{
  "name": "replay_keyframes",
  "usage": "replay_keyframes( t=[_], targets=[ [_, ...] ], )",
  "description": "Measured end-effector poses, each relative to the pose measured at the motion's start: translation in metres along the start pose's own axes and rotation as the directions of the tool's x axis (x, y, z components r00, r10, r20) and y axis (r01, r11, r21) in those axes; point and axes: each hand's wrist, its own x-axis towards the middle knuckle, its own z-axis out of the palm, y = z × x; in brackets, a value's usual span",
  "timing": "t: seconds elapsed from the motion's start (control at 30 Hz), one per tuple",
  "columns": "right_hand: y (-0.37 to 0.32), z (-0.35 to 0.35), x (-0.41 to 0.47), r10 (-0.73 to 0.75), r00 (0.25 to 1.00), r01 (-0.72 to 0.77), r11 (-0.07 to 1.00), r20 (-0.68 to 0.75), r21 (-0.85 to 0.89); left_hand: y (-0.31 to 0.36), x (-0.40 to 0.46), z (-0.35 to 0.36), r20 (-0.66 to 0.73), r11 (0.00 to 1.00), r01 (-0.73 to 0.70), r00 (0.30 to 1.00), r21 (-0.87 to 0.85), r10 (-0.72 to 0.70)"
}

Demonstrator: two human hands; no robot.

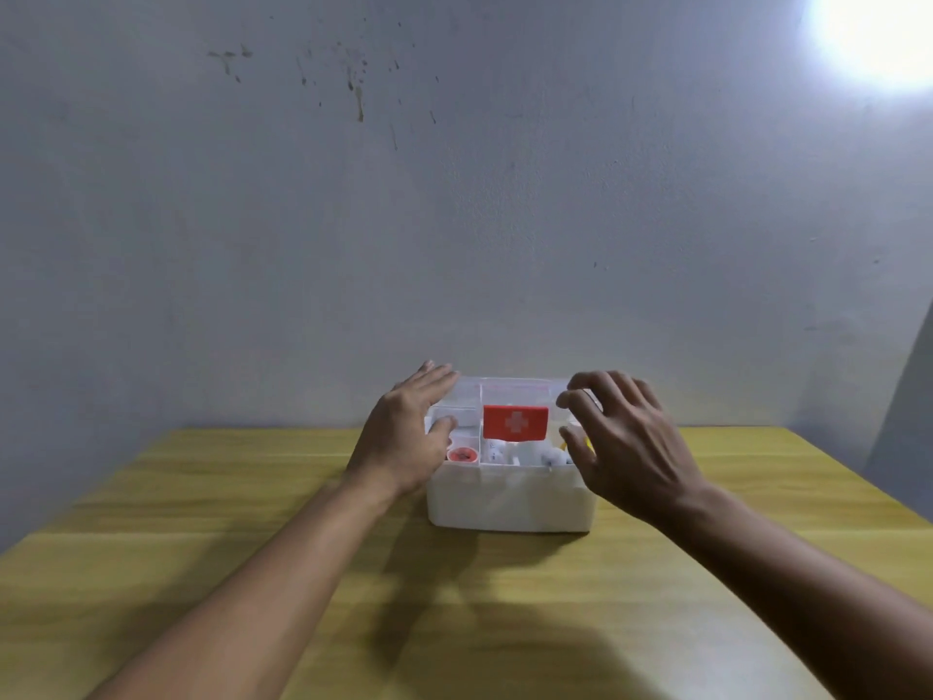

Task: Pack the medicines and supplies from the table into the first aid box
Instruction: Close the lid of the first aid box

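Observation:
A white first aid box stands on the wooden table near its far edge. A clear divided tray with a red handle bearing a white cross sits in the top of the box. Through the tray I see a red-capped round item and white supplies. My left hand rests on the box's left side, fingers spread, thumb on the tray rim. My right hand hovers at the box's right end with fingers curled apart, holding nothing.
A grey stained wall rises directly behind the table. A bright light glares at the upper right. The table's right edge slants away toward a dark area.

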Motion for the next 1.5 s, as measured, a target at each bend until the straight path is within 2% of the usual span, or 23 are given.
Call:
replay_keyframes(
  t=[0.3, 0.57, 0.77, 0.83, 1.13, 1.37, 1.5],
  targets=[
    [-0.008, 0.006, 0.012, 0.024, 1.000, -0.024, 1.000, 0.017, 0.011, 0.000, 0.002, -0.006, 0.064, 0.999, 0.000, 0.998, 0.048, -0.003],
    [-0.005, -0.008, -0.005, -0.084, 0.944, 0.023, 0.981, 0.320, 0.190, 0.002, -0.016, -0.001, 0.164, 0.999, -0.023, 0.986, 0.040, 0.016],
    [-0.012, 0.011, -0.020, 0.122, 0.948, -0.197, 0.950, 0.294, 0.240, 0.008, -0.020, 0.014, 0.210, 0.973, -0.102, 0.976, 0.208, 0.058],
    [-0.014, 0.016, -0.023, 0.161, 0.942, -0.235, 0.943, 0.293, 0.237, 0.007, -0.021, 0.018, 0.178, 0.971, -0.101, 0.982, 0.215, 0.063],
    [-0.012, 0.023, -0.025, 0.183, 0.947, -0.248, 0.938, 0.262, 0.242, 0.006, -0.024, 0.024, 0.081, 0.964, -0.081, 0.995, 0.252, 0.062],
    [-0.006, 0.025, -0.022, 0.138, 0.940, -0.213, 0.951, 0.313, 0.222, -0.002, -0.017, 0.025, 0.151, 0.960, -0.108, 0.986, 0.259, 0.070],
    [0.002, 0.026, -0.012, 0.111, 0.910, -0.206, 0.957, 0.399, 0.205, -0.010, -0.003, 0.029, 0.206, 0.959, -0.106, 0.977, 0.263, 0.051]
  ],
)
